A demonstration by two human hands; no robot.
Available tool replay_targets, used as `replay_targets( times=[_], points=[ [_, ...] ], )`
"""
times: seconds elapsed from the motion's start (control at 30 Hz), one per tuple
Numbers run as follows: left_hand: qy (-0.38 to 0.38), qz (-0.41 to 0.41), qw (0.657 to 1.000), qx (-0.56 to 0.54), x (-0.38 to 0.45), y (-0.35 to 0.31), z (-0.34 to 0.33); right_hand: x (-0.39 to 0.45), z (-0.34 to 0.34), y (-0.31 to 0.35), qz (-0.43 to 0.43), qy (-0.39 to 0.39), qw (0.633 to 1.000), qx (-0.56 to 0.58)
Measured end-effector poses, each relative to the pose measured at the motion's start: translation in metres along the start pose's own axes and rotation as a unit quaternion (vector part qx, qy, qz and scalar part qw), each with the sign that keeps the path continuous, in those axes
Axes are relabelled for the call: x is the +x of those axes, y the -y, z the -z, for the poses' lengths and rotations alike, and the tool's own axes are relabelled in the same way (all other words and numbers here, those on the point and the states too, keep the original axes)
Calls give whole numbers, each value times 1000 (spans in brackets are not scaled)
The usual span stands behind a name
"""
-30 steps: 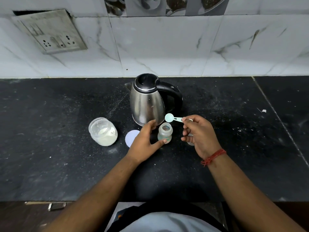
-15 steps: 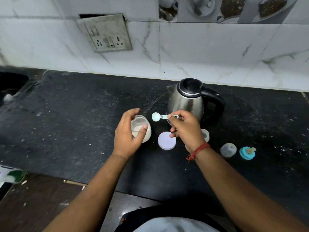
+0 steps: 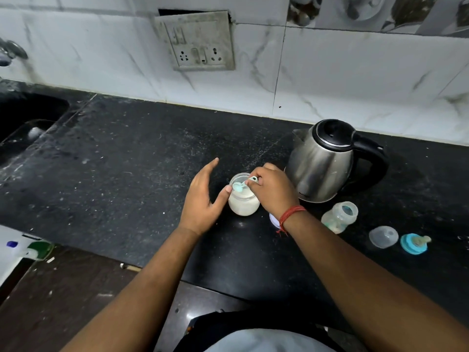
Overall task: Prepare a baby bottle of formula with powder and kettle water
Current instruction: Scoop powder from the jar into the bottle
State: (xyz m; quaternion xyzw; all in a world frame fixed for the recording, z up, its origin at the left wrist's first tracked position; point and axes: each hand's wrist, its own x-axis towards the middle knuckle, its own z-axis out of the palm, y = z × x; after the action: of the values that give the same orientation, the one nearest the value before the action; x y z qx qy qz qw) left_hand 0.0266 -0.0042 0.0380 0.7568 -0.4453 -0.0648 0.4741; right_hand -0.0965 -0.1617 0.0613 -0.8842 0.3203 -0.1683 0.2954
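Just one view here — a wide-angle camera on the person's head, looking forward and steeply down at the black speckled stone counter [image 3: 121, 179]. It sits close above the forearms, facing the white marble-tiled wall [image 3: 355, 80] behind the counter — the counter's left end shows a dark sink basin [image 3: 28, 115], and straight lines bend toward the frame's edges.

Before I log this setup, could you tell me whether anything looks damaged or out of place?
Yes: the socket plate on the tiled wall sits crooked, with a dark gap above its top edge. It also looks grimy. On the counter, the kettle and the baby bottle stand upright.
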Motion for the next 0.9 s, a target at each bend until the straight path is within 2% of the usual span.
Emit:
replay_targets(
  times=[0.17,0.3,0.47,0.67,0.9],
  points=[
    [13,5,1000,-6,0,7,1,1,-2,1,8,3,1000,-30],
    [16,0,1000,-13,1,4,-3,-4,3,-1,7,-25,1000,-18],
    [21,-52,998,-13,5,-15,-12,-20,17,-5,24,-66,998,-3],
    [33,-116,993,-22,9,-50,-36,-42,49,-18,44,-114,992,38],
    [91,-126,985,-71,8,-82,-81,-66,103,-47,44,-191,978,70]
  ],
)
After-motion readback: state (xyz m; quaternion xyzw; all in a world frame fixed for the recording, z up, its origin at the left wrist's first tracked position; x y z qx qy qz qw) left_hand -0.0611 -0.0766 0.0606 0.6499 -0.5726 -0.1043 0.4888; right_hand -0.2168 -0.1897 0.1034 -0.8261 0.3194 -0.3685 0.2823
